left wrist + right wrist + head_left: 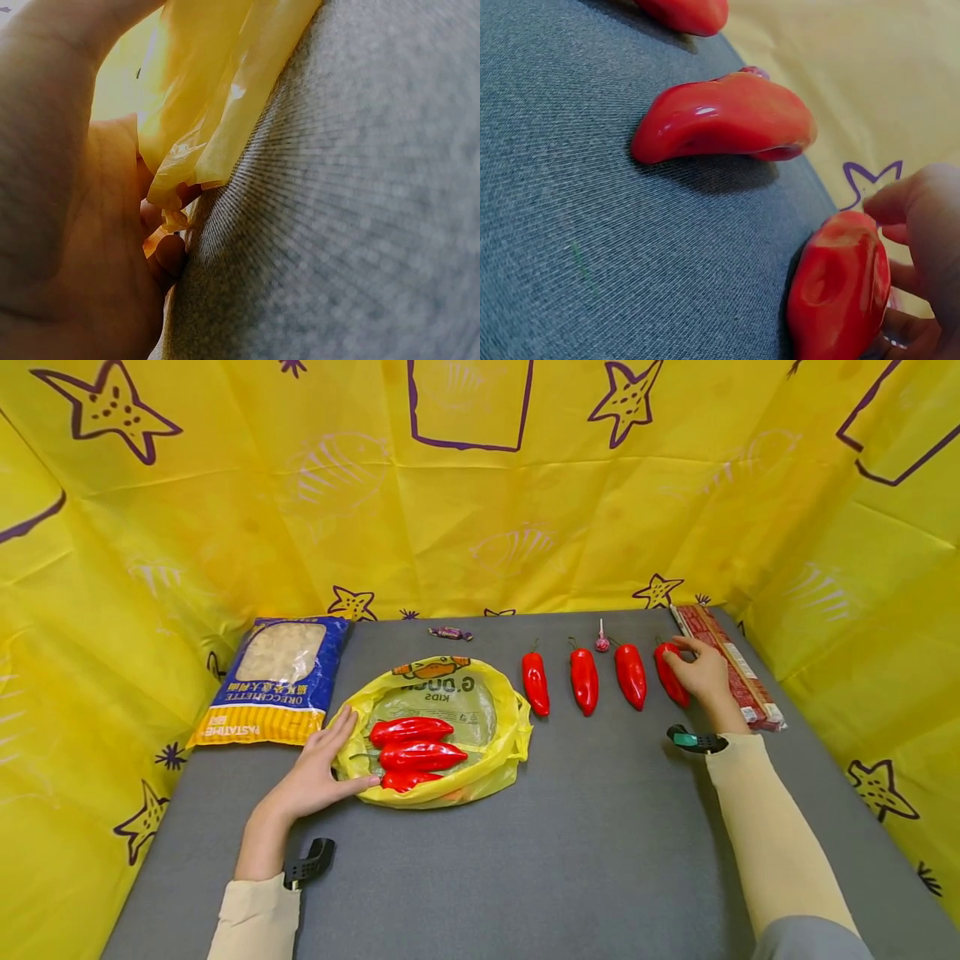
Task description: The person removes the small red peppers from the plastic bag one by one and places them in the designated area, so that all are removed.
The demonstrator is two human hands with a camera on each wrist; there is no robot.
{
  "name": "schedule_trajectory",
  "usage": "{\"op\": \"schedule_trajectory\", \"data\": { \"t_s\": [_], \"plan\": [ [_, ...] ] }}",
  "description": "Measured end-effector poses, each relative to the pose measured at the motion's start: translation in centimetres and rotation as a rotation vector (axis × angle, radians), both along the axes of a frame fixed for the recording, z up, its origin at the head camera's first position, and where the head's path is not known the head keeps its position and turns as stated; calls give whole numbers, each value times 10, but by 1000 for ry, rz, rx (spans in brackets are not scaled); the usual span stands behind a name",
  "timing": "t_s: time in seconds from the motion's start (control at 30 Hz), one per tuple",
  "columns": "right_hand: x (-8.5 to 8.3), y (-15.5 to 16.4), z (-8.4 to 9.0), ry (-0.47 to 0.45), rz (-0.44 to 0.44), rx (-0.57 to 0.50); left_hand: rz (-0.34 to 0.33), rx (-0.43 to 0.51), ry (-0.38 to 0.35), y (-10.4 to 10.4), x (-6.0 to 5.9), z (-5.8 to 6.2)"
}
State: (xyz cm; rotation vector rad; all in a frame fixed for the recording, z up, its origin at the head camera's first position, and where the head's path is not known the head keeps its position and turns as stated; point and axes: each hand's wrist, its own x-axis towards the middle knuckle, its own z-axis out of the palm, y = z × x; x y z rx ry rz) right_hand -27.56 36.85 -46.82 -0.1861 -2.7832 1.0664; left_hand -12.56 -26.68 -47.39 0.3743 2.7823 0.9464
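Bag (504, 737): your left hand (318, 772) rests flat on its near rim, fingers spread — three peppers (415, 753) lie inside.
Row: four peppers on the mat.
Right hand (701, 675): fingers curl round the end pepper (670, 675), not yet lifted.
Progress: roughly three in, four left.

Near half of the grey table (540, 860) is open, a wide lane between both forearms. Left-centre blocked by the yellow bag (450, 727) with three peppers inside; left hand (318, 772) sits on its near-left rim. Pasta packet (273, 689) fills the far-left corner. Far right: row of four red peppers (583, 681) with narrow gaps between them, right hand (701, 675) on the rightmost, long red packet (726, 664) along the right edge. Candy (450, 633) and lollipop (602, 642) at the far edge.
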Motion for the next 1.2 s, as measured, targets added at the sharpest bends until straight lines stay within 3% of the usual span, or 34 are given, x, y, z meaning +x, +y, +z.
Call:
{"op": "schedule_trajectory", "data": {
  "t_s": [0.43, 0.7, 0.93, 1.2],
  "plan": [
    [1, 1, -4, 7, 29, -8, 1, -1, 10, 1, 3, -4],
    [0, -4, 13, 69, -21, 25, 1, 3, 16, -1, 1, -3],
    [8, -32, 33, 191, 24, 0, -5, -3, 16, -4, 0, 0],
    [21, -82, 41, 257, 89, -70, -5, 8, 1, -1, 1, 0]
  ]
}}
